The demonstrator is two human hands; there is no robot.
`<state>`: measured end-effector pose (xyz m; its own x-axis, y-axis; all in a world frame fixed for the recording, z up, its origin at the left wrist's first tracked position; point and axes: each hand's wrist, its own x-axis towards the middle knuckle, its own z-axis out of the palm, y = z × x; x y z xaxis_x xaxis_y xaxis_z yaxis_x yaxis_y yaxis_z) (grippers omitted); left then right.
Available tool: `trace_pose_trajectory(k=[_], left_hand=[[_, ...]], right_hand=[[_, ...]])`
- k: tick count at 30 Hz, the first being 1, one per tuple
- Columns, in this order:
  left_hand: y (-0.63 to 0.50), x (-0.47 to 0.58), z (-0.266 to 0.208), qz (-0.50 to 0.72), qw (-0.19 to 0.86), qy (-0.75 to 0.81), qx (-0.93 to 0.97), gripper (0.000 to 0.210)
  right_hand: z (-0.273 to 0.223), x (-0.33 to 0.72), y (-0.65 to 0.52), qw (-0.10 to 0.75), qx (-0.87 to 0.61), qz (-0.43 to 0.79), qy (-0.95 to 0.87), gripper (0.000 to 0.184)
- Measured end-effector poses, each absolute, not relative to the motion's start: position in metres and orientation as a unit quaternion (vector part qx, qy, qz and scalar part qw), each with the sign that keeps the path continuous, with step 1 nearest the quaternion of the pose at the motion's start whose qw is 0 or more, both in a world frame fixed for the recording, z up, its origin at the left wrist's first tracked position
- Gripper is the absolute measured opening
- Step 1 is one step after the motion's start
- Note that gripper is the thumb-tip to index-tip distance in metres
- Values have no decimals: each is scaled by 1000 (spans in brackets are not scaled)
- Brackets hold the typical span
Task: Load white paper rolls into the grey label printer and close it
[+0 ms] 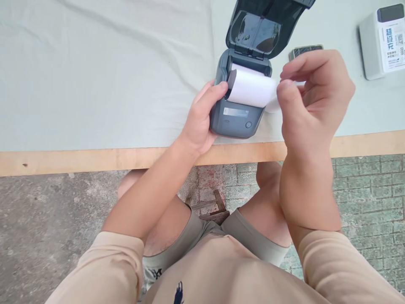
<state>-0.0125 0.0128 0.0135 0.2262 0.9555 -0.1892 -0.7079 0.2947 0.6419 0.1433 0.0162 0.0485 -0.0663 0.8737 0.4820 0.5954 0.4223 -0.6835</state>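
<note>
A dark grey label printer stands with its lid raised. My left hand grips its left side, thumb on the upper edge by the paper bay. A white paper roll lies partly out of the bay, tilted, with its right end towards my right hand. The thumb and fingertips of that hand are pinched together just beside the roll. Whatever sits between them is too small or hidden to name. Some white paper shows behind the roll's right end, partly covered by my hand.
A pale cloth covers the table, which has a wooden front edge. Behind my right hand lies a small dark object with a light rim. A white box-shaped device with a printed label stands at the far right.
</note>
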Motion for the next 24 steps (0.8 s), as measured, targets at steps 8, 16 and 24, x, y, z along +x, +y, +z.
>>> trace_pose_trajectory(k=[8, 16, 24], left_hand=[[10, -12, 19, 537, 746, 298, 258, 20], [6, -18, 9, 500, 755, 293, 308, 34], [2, -10, 19, 477, 812, 213, 261, 33]], right_hand=[[56, 144, 7, 336, -455, 77, -821, 17], [51, 168, 27, 478, -420, 103, -764, 38], [60, 161, 20, 457, -453, 194, -741, 39]])
